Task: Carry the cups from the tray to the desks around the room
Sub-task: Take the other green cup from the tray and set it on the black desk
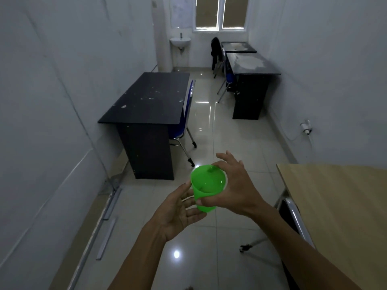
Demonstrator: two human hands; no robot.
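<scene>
A green plastic cup (206,187) is held upright in mid-air above the tiled floor, in the lower middle of the view. My right hand (234,189) grips it from the right, thumb across its front wall and fingers round its far side. My left hand (178,210) lies open, palm up, under and beside the cup's left side, fingertips touching it. A dark desk (146,99) stands ahead on the left. Two more dark desks (249,63) line the right wall farther back. No tray is in view.
A light wooden desk (339,197) juts in at the right with a chair's metal frame (293,208) below it. A blue chair (184,122) is tucked by the left desk. A sink (180,41) and a window (219,12) are at the far end. Metal strips (109,222) lie along the left wall.
</scene>
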